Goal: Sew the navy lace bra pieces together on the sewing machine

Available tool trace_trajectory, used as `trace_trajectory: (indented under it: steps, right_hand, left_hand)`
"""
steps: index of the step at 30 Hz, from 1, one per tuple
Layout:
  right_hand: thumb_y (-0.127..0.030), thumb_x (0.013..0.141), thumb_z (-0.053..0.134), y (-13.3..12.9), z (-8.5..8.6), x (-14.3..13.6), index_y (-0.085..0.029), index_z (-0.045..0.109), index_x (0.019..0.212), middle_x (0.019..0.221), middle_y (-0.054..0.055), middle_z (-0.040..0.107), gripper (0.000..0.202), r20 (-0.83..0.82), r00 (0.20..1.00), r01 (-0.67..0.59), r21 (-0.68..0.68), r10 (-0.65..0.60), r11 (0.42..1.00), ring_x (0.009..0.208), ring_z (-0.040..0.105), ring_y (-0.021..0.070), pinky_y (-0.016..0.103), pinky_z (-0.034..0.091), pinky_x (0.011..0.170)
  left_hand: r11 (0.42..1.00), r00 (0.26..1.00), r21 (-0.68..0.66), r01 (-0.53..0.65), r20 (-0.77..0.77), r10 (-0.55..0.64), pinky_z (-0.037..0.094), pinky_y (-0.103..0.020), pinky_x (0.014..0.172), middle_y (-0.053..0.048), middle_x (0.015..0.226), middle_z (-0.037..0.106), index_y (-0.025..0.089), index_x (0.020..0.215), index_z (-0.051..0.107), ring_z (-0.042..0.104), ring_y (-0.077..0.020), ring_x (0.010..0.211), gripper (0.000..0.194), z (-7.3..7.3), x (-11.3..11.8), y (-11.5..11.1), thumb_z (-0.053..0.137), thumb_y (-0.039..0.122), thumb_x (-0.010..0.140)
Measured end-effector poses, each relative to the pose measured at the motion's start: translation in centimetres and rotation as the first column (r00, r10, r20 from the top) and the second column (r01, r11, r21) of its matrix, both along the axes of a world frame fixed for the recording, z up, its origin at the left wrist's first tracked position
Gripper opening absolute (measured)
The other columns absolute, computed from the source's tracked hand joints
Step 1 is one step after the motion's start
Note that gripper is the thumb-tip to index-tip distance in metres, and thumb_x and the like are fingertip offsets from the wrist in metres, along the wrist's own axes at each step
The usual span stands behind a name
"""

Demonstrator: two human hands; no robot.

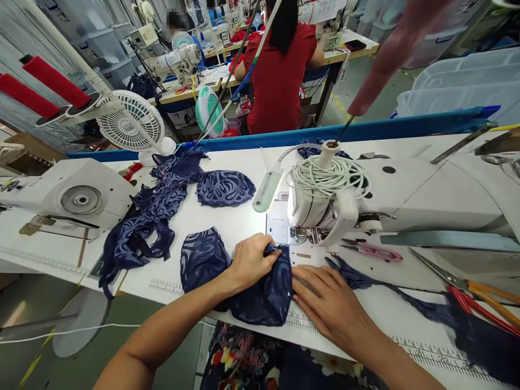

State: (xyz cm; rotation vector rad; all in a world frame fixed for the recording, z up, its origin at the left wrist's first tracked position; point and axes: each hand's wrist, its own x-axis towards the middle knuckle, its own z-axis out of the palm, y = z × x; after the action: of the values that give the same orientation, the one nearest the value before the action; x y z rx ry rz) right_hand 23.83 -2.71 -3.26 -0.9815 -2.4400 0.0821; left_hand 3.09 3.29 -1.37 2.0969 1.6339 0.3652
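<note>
My left hand (254,261) is closed, pinching a fold of a navy patterned fabric piece (262,303) just in front of the sewing machine's needle area. Its sheer panel bunches up to the left of my wrist. Lying flat on the white table, my right hand (325,298) has its fingers stretched out, the fingertips against the fabric's right edge. The presser foot (314,236) of the sewing machine (426,187) is just beyond both hands, and the fabric's far edge lies close to it. A coil of pale cord (329,176) rests on the machine head.
A navy lace heap (152,227) and a lace cup piece (225,188) lie left. Pink-handled snips (376,250), orange-handled scissors (491,292) and a navy strip (430,309) are at right. Another machine (81,189) and a fan (132,120) stand left. A person in red (280,81) sits ahead.
</note>
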Motion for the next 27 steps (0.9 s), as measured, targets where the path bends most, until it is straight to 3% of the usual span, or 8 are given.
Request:
trace_trajectory:
  steps: [10, 15, 19, 22, 24, 27]
  right_hand:
    - [-0.018, 0.095, 0.049, 0.1, 0.0, -0.2, -0.02, 0.067, 0.103, 0.113, 0.006, 0.069, 0.019, -0.018, 1.0, 0.008, 0.006, -0.008, 1.0, 0.108, 0.061, 0.0201, 0.037, 0.04, 0.093]
    - [-0.017, 0.094, 0.05, 0.6, 1.1, 0.6, -0.021, 0.066, 0.109, 0.112, 0.006, 0.069, 0.022, -0.05, 0.998, -0.047, -0.076, 0.043, 0.996, 0.11, 0.061, 0.0184, 0.034, 0.044, 0.094]
    - [-0.018, 0.097, 0.041, 2.5, 1.7, 1.3, -0.024, 0.059, 0.122, 0.108, 0.005, 0.069, 0.031, -0.05, 0.999, -0.011, -0.12, 0.005, 0.993, 0.095, 0.064, 0.0171, 0.034, 0.046, 0.086]
    - [-0.024, 0.101, 0.035, 3.8, 1.2, 1.1, -0.023, 0.053, 0.132, 0.104, 0.007, 0.068, 0.036, 0.11, 0.991, 0.079, -0.038, -0.074, 0.996, 0.076, 0.061, 0.016, 0.035, 0.043, 0.077]
    - [-0.026, 0.101, 0.036, 4.3, 0.7, 0.7, -0.022, 0.053, 0.133, 0.1, 0.007, 0.067, 0.036, 0.2, 0.974, 0.102, 0.025, -0.105, 0.994, 0.068, 0.056, 0.0148, 0.036, 0.041, 0.075]
    - [-0.027, 0.1, 0.04, 4.3, 0.3, 0.3, -0.021, 0.058, 0.126, 0.101, 0.008, 0.067, 0.032, 0.238, 0.959, 0.143, 0.076, -0.157, 0.987, 0.064, 0.052, 0.0137, 0.037, 0.04, 0.078]
  left_hand:
    - [0.995, 0.992, -0.099, -0.023, -0.123, 0.01, 0.035, -0.028, 0.06, -0.001, 0.078, 0.068, 0.022, 0.074, 0.061, 0.061, -0.02, 0.073, 0.026, 1.0, 0.4, 1.2, 0.061, 0.045, 0.086]
    - [0.991, 0.985, -0.132, -0.016, -0.173, -0.007, 0.038, -0.028, 0.06, -0.003, 0.081, 0.069, 0.022, 0.078, 0.063, 0.064, -0.0221, 0.076, 0.028, 1.0, 0.5, 1.3, 0.06, 0.048, 0.086]
    - [0.985, 0.982, -0.17, -0.01, -0.189, -0.023, 0.039, -0.028, 0.06, -0.004, 0.078, 0.069, 0.021, 0.077, 0.063, 0.066, -0.0237, 0.077, 0.029, 1.3, 0.6, 2.0, 0.062, 0.049, 0.084]
    - [0.978, 0.979, -0.207, 0.002, -0.197, -0.044, 0.042, -0.029, 0.062, -0.003, 0.078, 0.069, 0.022, 0.081, 0.064, 0.066, -0.0245, 0.077, 0.026, 1.7, 0.7, 2.3, 0.063, 0.048, 0.084]
    - [0.988, 0.977, -0.152, 0.011, -0.21, -0.043, 0.045, -0.031, 0.065, -0.004, 0.084, 0.07, 0.022, 0.09, 0.064, 0.066, -0.0252, 0.081, 0.023, 1.9, 0.8, 1.8, 0.064, 0.045, 0.085]
    - [0.976, 0.965, 0.148, 0.163, -0.23, -0.126, 0.047, -0.04, 0.09, -0.009, 0.113, 0.068, 0.02, 0.114, 0.06, 0.061, -0.0269, 0.109, 0.026, 1.5, 0.9, -0.4, 0.058, 0.033, 0.092]
